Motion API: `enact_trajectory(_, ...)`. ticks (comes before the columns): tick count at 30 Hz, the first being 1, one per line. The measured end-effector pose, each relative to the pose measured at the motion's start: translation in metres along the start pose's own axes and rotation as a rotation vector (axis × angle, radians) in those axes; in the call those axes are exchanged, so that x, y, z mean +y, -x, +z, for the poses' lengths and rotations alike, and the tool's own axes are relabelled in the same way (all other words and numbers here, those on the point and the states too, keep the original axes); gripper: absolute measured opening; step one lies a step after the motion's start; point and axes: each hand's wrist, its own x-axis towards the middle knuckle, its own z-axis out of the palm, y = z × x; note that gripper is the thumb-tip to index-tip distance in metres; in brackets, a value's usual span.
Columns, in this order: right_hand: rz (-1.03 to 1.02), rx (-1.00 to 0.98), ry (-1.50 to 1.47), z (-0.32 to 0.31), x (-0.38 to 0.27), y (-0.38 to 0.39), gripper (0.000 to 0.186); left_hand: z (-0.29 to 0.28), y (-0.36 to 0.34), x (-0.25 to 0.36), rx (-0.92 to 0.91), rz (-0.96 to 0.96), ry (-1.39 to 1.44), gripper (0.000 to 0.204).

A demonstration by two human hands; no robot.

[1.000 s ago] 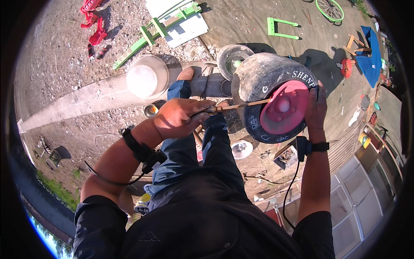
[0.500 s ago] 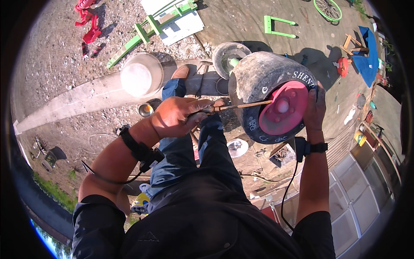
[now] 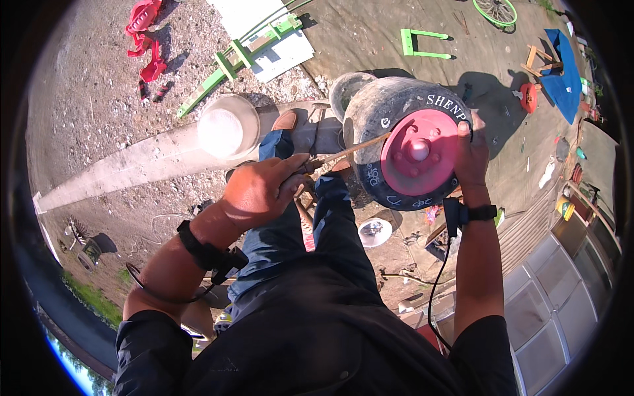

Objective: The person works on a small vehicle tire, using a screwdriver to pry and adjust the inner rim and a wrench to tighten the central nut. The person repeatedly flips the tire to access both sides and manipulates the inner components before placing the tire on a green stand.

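My left hand [image 3: 261,190] is closed around the handle of a long, thin, rust-brown metal tool [image 3: 343,153], whose tip reaches the upper left rim of a pink hub [image 3: 401,170]. The hub sits in a fat, scuffed black tyre [image 3: 396,99] with white lettering, held up in front of me. My right hand [image 3: 472,155] grips the tyre's right side, fingers partly hidden behind it. Behind the tyre's left side is another grey wheel [image 3: 347,86], partly covered.
A pale round bucket [image 3: 218,125] stands on a concrete strip [image 3: 105,168] by my feet. Farther off lie green metal frames [image 3: 231,61], red plastic parts [image 3: 152,66], a green bicycle wheel [image 3: 494,10] and blue sheeting [image 3: 563,79]. A white dish [image 3: 374,232] lies below the tyre.
The tyre has shifted a little left and up and turned, showing the hub more face-on. My left hand has drawn slightly down and left, and the tool now slants more steeply.
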Motion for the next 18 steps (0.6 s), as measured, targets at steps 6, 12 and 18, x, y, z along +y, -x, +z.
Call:
enact_trajectory(6, 0.097, 0.096, -0.025, 0.012, -0.003, 0.003, 0.053, -0.031, 0.003, 0.069, -0.125, -0.146, -0.358, 0.037)
enact_trajectory(12, 0.234, 0.140, -0.023, 0.015, -0.011, 0.012, 0.059, -0.045, -0.029, 0.125, -0.345, -0.254, -0.577, 0.029)
enact_trajectory(18, 0.122, 0.061, -0.166, 0.003, -0.021, 0.007, 0.062, -0.064, -0.064, 0.115, -0.471, -0.147, -0.603, 0.028)
